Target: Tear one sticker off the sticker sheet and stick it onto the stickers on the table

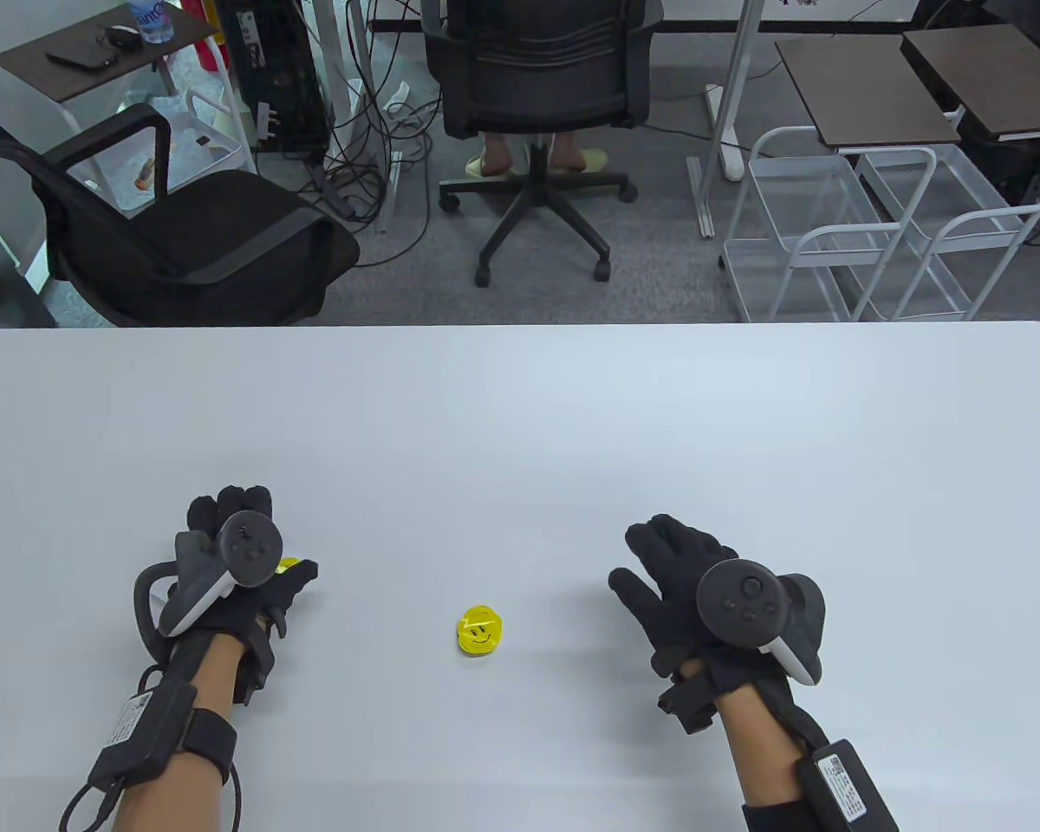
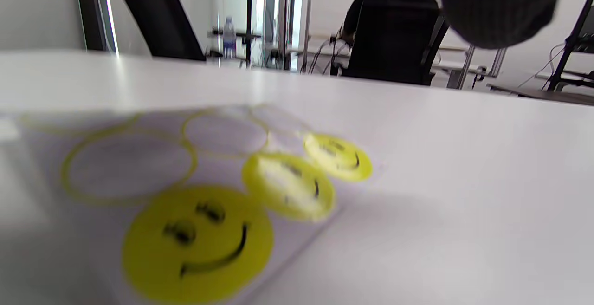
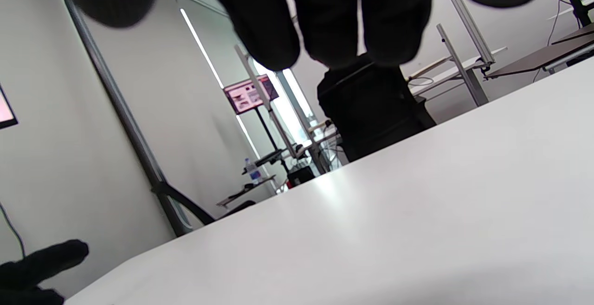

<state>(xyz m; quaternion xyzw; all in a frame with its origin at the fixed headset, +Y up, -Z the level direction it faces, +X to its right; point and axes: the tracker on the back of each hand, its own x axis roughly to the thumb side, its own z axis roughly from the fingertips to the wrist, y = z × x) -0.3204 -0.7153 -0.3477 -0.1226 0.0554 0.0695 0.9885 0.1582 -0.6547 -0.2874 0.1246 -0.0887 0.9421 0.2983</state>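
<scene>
Two black-gloved hands rest low on a smooth white table (image 1: 520, 416); the sticker sheet (image 2: 139, 193), glossy and pale, lies under the left hand (image 1: 234, 563), showing three round yellow smiley stickers and about three empty rings; how that hand grips it cannot be told; the right hand (image 1: 702, 598) is spread and holds nothing; between the hands lies one small crumpled pile of yellow stickers (image 1: 480, 632), touching neither.

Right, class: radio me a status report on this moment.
Left hand over sticker sheet. Right hand holds nothing visible. Smiley sticker pile lies between, unobstructed.
</scene>
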